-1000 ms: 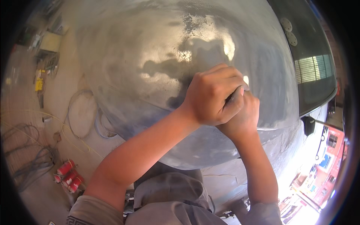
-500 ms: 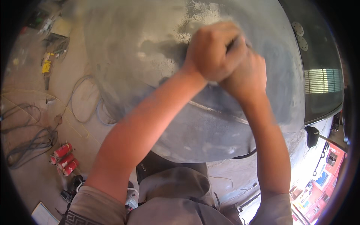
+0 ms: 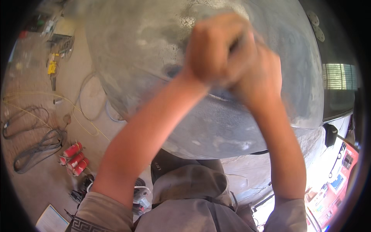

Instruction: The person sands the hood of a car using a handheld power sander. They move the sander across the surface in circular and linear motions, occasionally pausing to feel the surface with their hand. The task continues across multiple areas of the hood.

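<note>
A grey, dull car body panel (image 3: 127,54) with sanded, patchy areas curves out in front of me. My left hand (image 3: 216,50) and my right hand (image 3: 261,75) are together over its middle, both blurred by motion. Curled fingers show on the left hand, which lies partly over the right and covers its fingers. Whatever the two closed hands grip, if anything, is hidden beneath them. A crease in the panel runs just below the hands.
Dark car glass (image 3: 340,50) with two round perforated discs (image 3: 319,33) lies right, above a black side mirror (image 3: 331,134). On the left floor are red cylinders (image 3: 76,159), coiled cable (image 3: 40,149), a yellow tool (image 3: 52,67) and a flat framed sheet (image 3: 52,220).
The view has shifted slightly, so the floor items and the glass appear farther right. Both hands stay together over the panel, more blurred than before.
</note>
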A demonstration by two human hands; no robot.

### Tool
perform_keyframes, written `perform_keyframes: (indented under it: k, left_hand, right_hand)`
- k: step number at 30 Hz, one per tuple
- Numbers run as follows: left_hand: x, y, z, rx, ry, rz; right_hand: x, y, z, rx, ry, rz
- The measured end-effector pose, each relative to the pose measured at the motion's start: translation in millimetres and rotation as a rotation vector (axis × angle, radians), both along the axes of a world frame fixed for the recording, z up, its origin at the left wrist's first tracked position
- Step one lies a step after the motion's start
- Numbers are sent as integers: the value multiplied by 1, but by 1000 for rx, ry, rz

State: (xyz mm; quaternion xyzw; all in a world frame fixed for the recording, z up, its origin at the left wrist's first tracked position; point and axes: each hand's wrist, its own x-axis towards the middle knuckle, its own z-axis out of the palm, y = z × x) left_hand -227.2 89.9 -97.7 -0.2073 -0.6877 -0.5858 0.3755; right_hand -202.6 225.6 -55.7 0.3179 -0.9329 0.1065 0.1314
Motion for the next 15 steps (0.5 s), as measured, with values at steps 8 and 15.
perform_keyframes:
  k: [8, 15]
  left_hand:
    - [-36, -21, 19, -20, -142, -51]
    - [11, 4, -10, 27, -22, -19]
  right_hand:
    - [-57, -21, 3, 94, 42, -40]
    - [7, 1, 2, 107, -30, -39]
